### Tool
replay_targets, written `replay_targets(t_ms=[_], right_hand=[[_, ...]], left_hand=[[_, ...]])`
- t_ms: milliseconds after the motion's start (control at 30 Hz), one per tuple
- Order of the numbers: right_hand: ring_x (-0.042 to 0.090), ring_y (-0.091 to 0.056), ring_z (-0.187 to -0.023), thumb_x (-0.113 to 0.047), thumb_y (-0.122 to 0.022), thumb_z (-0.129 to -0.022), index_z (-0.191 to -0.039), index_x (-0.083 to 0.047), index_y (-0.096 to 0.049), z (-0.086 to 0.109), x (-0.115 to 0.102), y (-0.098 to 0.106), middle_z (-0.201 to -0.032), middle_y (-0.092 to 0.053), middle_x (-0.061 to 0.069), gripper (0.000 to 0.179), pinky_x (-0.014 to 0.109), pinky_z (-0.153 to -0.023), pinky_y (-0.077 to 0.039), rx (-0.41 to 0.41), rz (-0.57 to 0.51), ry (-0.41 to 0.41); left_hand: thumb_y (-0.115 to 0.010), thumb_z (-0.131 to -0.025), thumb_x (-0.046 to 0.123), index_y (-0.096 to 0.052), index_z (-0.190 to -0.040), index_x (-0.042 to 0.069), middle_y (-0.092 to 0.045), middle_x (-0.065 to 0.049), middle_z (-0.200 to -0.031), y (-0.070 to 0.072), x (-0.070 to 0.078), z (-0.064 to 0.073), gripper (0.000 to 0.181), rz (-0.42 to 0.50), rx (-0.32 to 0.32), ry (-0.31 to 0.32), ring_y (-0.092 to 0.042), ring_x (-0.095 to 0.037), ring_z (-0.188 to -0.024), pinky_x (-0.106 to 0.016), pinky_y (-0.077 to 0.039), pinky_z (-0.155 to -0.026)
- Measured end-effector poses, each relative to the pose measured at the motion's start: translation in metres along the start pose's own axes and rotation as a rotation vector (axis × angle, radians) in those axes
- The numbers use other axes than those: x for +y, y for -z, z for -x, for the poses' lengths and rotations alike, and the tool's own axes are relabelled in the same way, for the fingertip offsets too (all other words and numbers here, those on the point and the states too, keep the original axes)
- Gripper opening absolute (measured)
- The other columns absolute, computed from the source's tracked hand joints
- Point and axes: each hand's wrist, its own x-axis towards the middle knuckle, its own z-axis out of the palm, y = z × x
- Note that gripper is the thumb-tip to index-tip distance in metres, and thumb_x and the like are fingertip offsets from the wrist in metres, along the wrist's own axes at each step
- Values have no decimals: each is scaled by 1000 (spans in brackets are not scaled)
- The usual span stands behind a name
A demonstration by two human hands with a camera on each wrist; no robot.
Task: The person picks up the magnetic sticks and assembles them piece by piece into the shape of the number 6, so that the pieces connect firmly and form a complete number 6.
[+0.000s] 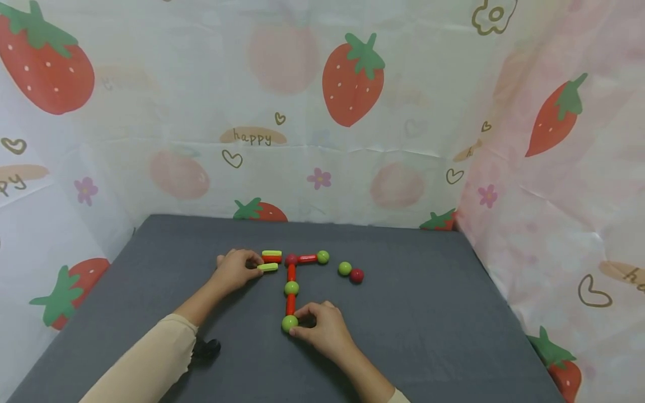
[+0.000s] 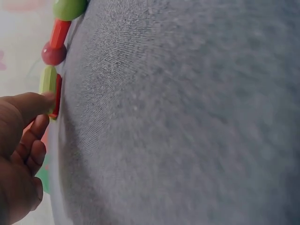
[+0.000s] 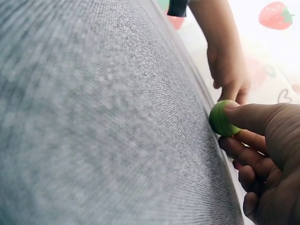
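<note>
My left hand [image 1: 235, 271] pinches a yellow-green stick [image 1: 269, 267] between thumb and fingertips, as the left wrist view also shows. Just beyond it lie a red stick [image 1: 272, 259] and another yellow-green stick [image 1: 272, 253], side by side. With thumb and fingers, my right hand [image 1: 325, 330] pinches a green ball [image 3: 218, 118] at the near end of a chain. From that ball the chain runs away through a red stick [image 1: 290, 304], a green ball [image 1: 291, 288] and another red stick [image 1: 291, 273] to a red ball [image 1: 290, 259]. There a red stick [image 1: 307, 259] branches right to a green ball [image 1: 323, 257].
A loose green ball [image 1: 345, 268] and a dark red ball [image 1: 356, 276] lie together right of the chain. A black object [image 1: 208, 348] shows beside the left sleeve. The grey tabletop [image 1: 428, 313] is bordered by strawberry-printed cloth [image 1: 302, 140] at the back and sides.
</note>
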Motion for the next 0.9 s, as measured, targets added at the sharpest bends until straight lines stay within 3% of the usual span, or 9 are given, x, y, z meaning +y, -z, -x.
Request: replay_targets(t_ms=[267,467,900], right_hand=[[6,-47,-79,-44,-85,-70,-94,-34,-73,-1,1,-2,-89,-66,-17,28,24,-71,-38,5,1,12],[7,-46,-79,-44,-85,-70,-94,-34,-73,-1,1,-2,-90,-66,-15,29,24,-70,-37,6,-1,-4],[6,-46,-78,-45,-85,-69,-94,-33,-73,-2,1,-1,-88,-65,-16,29,23,-70,-38,13,6,17]], left_hand=[[-79,-81,31,-73,-94,30,-67,8,-94,17,1,22,14,22,-27,-77,-51,-16,-87,-41,-24,-75],[-78,-82,32,-71,-93,35,-66,13,-93,25,10,46,14,72,-72,-111,-51,-14,-87,-42,-27,-80],[-79,-81,31,-69,-90,39,-65,22,-93,22,26,97,16,145,-206,-174,-50,-8,-82,-39,-26,-81]])
